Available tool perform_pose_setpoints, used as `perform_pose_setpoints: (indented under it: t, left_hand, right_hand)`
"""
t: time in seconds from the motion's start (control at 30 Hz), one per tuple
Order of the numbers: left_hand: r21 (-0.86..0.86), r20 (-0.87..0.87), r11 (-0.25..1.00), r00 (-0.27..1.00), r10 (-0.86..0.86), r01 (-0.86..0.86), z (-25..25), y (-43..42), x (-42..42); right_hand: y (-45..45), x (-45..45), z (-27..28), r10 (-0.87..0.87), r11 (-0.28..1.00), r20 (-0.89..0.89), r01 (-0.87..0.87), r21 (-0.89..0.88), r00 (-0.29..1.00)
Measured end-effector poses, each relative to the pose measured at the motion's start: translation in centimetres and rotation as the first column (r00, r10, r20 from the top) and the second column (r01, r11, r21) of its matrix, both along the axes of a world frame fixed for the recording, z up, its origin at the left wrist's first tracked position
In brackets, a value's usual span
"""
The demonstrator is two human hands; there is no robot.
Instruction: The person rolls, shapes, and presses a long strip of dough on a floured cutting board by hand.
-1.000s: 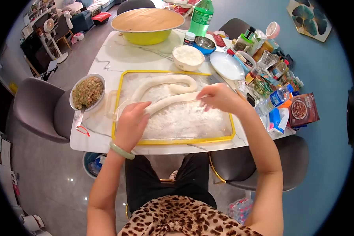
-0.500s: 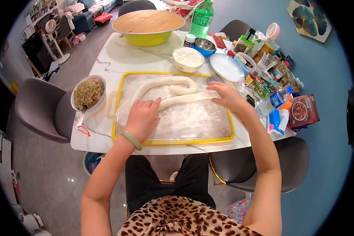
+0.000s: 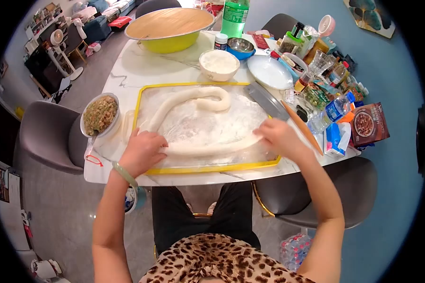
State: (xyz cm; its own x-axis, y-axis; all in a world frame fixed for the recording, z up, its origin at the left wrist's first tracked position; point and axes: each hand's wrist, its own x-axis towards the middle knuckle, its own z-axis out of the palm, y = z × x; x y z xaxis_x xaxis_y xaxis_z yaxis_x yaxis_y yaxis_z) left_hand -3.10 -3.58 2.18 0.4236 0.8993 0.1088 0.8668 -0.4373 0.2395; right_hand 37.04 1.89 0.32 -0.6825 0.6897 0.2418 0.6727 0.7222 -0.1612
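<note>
A long white dough rope (image 3: 208, 149) lies on a floured mat (image 3: 212, 168) with a yellow rim. The rope runs along the mat's near side, bends at the left and curls back across the far side. My left hand (image 3: 145, 147) is closed on the rope at the left bend. At the right, my right hand (image 3: 277, 137) pinches the rope's near end. A grey flat blade (image 3: 268, 100) rests on the mat's far right corner, and a wooden rolling pin (image 3: 303, 127) lies just right of the mat.
Minced filling fills a bowl (image 3: 100, 114) at the left. Beyond the mat are a flour bowl (image 3: 219, 65), a white plate (image 3: 270, 72) and a covered yellow-green basin (image 3: 170, 30). Bottles, jars and a brown box (image 3: 369, 124) crowd the right side.
The near stretch of the rope has moved towards me, away from the curled part. Both hands have come nearer with it, and my left hand has moved left. The grey blade shows more.
</note>
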Motion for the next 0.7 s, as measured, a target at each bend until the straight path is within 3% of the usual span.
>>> perform_pose_setpoints:
  t: [0.1, 0.17, 0.27, 0.33, 0.4, 0.5, 0.57, 0.63, 0.7]
  left_hand:
    - [-0.068, -0.048, 0.996, 0.998, 0.049, -0.052, 0.4, -1.1, 1.0]
    - [0.183, -0.005, 0.979, 0.996, 0.088, -0.086, 0.7, -2.9, 3.3]
    - [0.138, 0.008, 0.990, 1.000, 0.022, -0.023, -0.4, -4.3, 8.4]
    - [0.030, -0.018, 0.999, 0.999, -0.039, 0.040, -2.0, -4.1, 11.1]
    - [0.048, -0.051, 0.997, 0.997, 0.054, -0.052, -3.9, -0.3, 12.2]
    - [0.047, -0.042, 0.979, 0.979, 0.199, -0.197, -2.8, 4.6, 12.3]
    - [-0.003, -0.013, 0.966, 0.966, 0.257, -0.257, -2.7, 3.9, 11.7]
    - [-0.018, -0.095, 0.989, 0.985, 0.146, -0.149, -2.1, 1.2, 10.8]
    - [0.080, -0.093, 0.996, 0.994, 0.053, -0.046, -2.9, -3.0, 9.3]
  right_hand:
    - [-1.6, -0.5, -0.7, -0.011, 0.994, -0.082, 0.019, 0.105, 0.997]
    - [-2.8, -1.9, -0.8, -0.048, 0.991, -0.112, 0.061, 0.121, 0.993]
    - [-3.8, -5.6, -2.2, -0.019, 0.999, -0.230, 0.030, 0.043, 0.973]
    - [-3.7, -8.4, -4.0, -0.164, 0.981, -0.030, 0.166, 0.096, 0.986]
    - [0.0, -9.8, -4.0, -0.310, 0.940, -0.029, 0.311, 0.139, 0.950]
    - [4.0, -10.6, -3.5, -0.438, 0.887, -0.064, 0.442, 0.131, 0.897]
    - [2.4, -9.8, -4.0, -0.381, 0.920, -0.068, 0.386, 0.075, 0.922]
    - [0.3, -8.4, -3.8, -0.250, 0.967, -0.036, 0.251, 0.038, 0.968]
    - [-4.3, -6.3, -3.2, -0.181, 0.983, 0.006, 0.181, 0.036, 0.983]
